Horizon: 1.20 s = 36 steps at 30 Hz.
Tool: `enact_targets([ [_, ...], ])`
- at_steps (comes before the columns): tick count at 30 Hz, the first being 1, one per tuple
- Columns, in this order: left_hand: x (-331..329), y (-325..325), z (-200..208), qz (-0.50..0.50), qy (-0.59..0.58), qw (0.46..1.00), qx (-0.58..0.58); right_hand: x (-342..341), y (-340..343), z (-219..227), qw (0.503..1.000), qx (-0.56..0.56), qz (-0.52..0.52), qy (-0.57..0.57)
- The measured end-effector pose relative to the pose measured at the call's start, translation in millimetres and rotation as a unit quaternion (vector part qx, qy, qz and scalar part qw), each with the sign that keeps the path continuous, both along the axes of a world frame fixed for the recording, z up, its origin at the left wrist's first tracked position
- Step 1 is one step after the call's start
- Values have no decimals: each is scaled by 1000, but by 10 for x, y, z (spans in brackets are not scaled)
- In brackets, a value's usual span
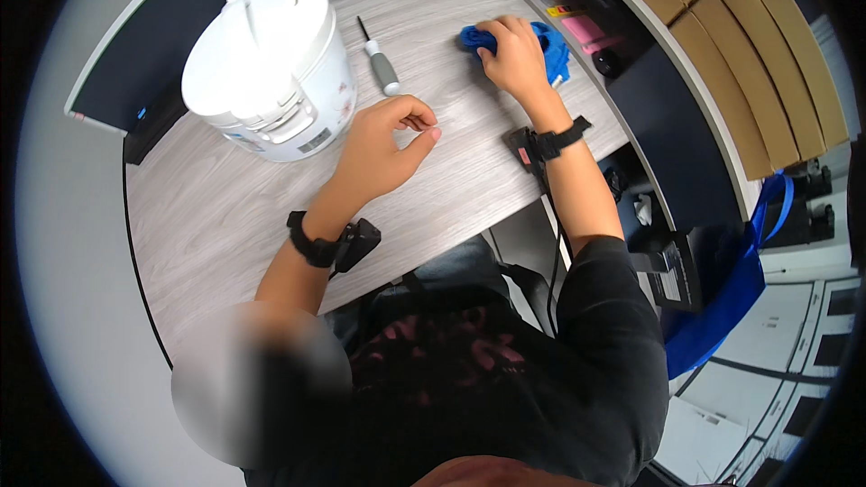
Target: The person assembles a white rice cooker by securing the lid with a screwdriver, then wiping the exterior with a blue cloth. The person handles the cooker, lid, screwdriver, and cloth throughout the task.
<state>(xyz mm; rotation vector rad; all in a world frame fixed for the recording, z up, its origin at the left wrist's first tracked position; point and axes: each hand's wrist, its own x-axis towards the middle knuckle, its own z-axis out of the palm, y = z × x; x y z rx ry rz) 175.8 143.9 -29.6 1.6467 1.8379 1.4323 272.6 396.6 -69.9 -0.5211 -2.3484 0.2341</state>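
Observation:
My right hand [516, 54] lies over a crumpled blue cloth [554, 52] near the far right of the table, its fingers curled onto the cloth. A small pale tip of something pokes out under the cloth. My left hand [386, 146] hovers above the table in front of a white rice cooker [257, 45]. Its fingers are bent toward the thumb in a loose pinch; anything between them is too small to make out. Just beyond this hand lies a screwdriver [383, 70] with a grey and white handle, its dark shaft pointing away. The cooker's lid is down.
A shelf unit [649, 90] borders the table on the right, with brown cardboard boxes [731, 81] on top. Dark partition panels [135, 54] stand behind and left. A blue bag [722, 316] hangs at the right. A black cable [552, 261] runs from my right wrist strap.

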Motion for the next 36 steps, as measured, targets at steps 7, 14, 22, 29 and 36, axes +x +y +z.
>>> enact_targets([
  [7,185,486,-281,-24,-32,997,-59,-46,296,-303,976,95,-131,-143],
  [14,224,567,-325,-19,-26,996,-88,-77,352,-251,979,74,-140,-130],
  [22,35,395,-210,42,-21,997,-56,203,-265,335,993,-70,45,87],
  [29,62,125,-82,-1,-54,996,71,158,-767,507,949,-166,212,165],
  [36,-40,-281,137,-27,-33,998,37,-56,-1097,578,895,-282,296,178],
])
